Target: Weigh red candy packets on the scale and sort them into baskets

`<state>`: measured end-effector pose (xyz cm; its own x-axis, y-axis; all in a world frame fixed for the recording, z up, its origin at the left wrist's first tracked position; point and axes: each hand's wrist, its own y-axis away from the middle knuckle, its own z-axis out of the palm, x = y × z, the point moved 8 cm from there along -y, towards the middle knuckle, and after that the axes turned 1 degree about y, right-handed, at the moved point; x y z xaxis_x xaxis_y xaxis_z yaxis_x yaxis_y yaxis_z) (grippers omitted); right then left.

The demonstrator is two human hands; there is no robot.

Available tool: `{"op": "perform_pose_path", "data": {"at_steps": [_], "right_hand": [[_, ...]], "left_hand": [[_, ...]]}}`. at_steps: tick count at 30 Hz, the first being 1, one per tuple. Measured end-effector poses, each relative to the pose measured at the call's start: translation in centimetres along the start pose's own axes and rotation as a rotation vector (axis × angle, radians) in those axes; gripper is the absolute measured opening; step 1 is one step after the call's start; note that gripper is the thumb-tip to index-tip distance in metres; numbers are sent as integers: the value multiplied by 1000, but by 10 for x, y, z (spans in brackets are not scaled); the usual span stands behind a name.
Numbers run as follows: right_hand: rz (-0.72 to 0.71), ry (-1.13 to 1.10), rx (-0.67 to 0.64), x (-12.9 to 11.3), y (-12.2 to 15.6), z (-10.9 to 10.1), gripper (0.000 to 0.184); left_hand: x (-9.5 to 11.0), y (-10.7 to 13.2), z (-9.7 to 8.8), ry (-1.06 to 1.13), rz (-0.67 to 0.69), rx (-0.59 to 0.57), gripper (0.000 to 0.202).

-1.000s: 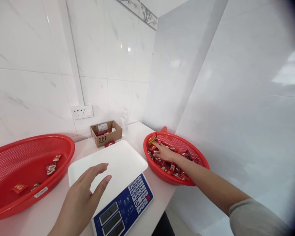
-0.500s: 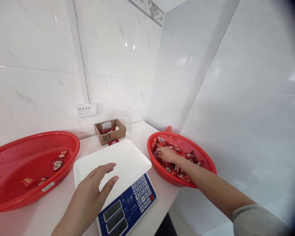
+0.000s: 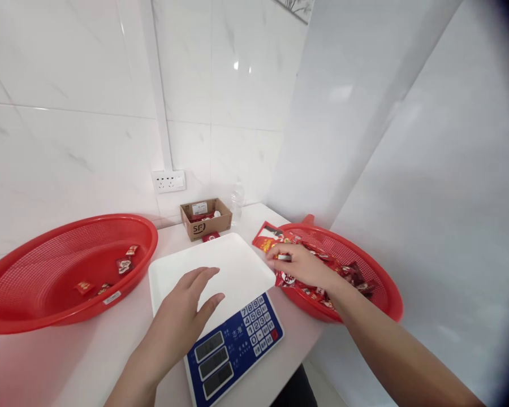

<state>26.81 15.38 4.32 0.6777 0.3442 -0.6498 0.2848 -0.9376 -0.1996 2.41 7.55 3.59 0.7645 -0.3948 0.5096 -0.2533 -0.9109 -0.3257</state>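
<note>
My right hand (image 3: 303,264) is closed on red printed snack packets (image 3: 266,237). It holds them over the left rim of the right-hand red basket (image 3: 392,294), beside the scale's tray. More small red wrapped packets (image 3: 356,274) lie heaped in that basket. Fingers apart and holding nothing, my left hand (image 3: 182,311) hovers over the white tray (image 3: 237,277) of a digital scale (image 3: 237,333). The scale has a blue panel with number keys and three small displays; their digits are unreadable.
Another red basket (image 3: 46,240) on the left contains several small packets (image 3: 124,264). Near the wall stand a small cardboard box (image 3: 210,223) with red packets inside and a clear plastic bottle (image 3: 237,202). A red packet (image 3: 211,237) lies before the box.
My right hand has come up out of the heap and moved toward the scale with red packets in its grip. My left hand stays open over the tray. The view has shifted slightly.
</note>
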Motion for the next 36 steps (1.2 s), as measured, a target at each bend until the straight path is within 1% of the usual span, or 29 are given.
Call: {"op": "perform_pose_path", "data": {"at_steps": [2, 4, 6, 7, 9, 11, 13, 16, 18, 22, 24, 27, 30, 32, 33, 35, 36], "right_hand": [[-75, -120, -130, -26, -2, 26, 16], [-119, -161, -288, -45, -5, 56, 19], [-180, -185, -436, -61, -6, 82, 29], [-205, -185, -479, -66, -7, 92, 36], [-188, -174, -492, -65, -12, 103, 48], [-89, -155, -433, -53, -20, 107, 52], [-6, -139, -323, -38, -29, 102, 49], [20, -117, -132, -23, -38, 89, 37], [18, -115, -79, -17, -40, 86, 36], [-23, -96, -82, -15, -34, 87, 39], [-60, -7, -60, -15, -29, 80, 40], [-56, 195, 17, 0, -28, 55, 40], [54, 315, 84, 35, -32, 17, 41], [147, 388, 72, 64, -33, -4, 37], [191, 417, 29, 79, -33, -10, 32], [248, 451, -90, 102, -30, -12, 26], [259, 459, -149, 110, -28, -9, 26]], "left_hand": [[2, 0, -1, -17, 28, 17, 36], [4, 0, -2, -32, 58, 42, 38], [3, 0, -3, -44, 82, 52, 39], [2, 0, -2, -49, 88, 44, 40], [-2, -1, 3, -60, 78, -13, 42], [-8, -2, 13, -74, 51, -105, 45], [-13, -3, 25, -86, 19, -213, 48], [-17, -3, 40, -76, 0, -353, 51], [-17, -3, 42, -55, 4, -371, 49], [-15, -5, 34, 0, -4, -328, 37], [-16, -5, 32, 11, -36, -334, 30], [-20, -5, 30, 16, -84, -334, 27], [-24, -5, 31, 16, -102, -333, 31], [-26, -5, 32, 9, -101, -335, 34], [-26, -5, 33, 6, -99, -335, 34], [-27, -5, 33, 3, -98, -337, 33], [-27, -5, 33, 2, -99, -336, 32]]}}
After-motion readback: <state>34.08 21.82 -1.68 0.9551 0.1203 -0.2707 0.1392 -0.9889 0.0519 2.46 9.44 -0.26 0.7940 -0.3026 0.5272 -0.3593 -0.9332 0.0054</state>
